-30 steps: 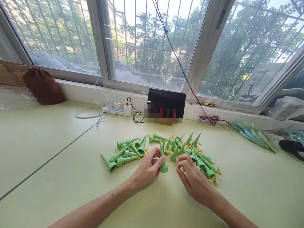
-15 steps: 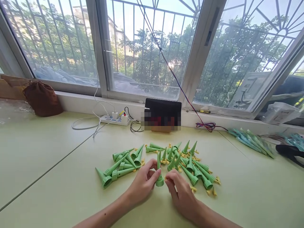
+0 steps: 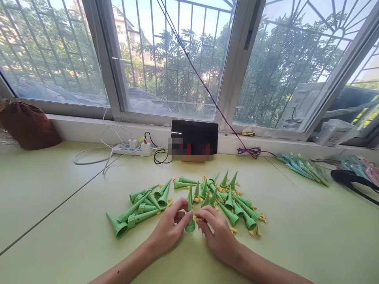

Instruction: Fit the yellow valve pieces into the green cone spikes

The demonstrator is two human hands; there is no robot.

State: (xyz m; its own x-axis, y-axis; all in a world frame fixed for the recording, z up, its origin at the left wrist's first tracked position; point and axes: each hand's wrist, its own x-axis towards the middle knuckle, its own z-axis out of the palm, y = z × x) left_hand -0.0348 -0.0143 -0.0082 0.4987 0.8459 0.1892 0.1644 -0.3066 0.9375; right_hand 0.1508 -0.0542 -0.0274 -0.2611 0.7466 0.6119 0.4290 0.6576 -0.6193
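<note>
My left hand (image 3: 168,232) pinches a green plastic cone spike (image 3: 190,215), wide end down, just above the pale green table (image 3: 59,221). My right hand (image 3: 217,232) meets it from the right and pinches a small yellow piece (image 3: 199,219) against the cone's side. Behind my left hand lies a heap of green cones (image 3: 142,205). Another heap of cones mixed with small yellow parts (image 3: 233,201) lies behind my right hand.
A dark tablet (image 3: 194,138) leans on the window sill. A white power strip with cables (image 3: 130,148) lies to its left, a brown bag (image 3: 26,124) at far left. Bagged green items (image 3: 302,167) and a black object (image 3: 352,179) lie at the right.
My right hand has moved left to the cone and brought a yellow piece against it. The camera view has tilted and shifted, so everything sits lower and further left.
</note>
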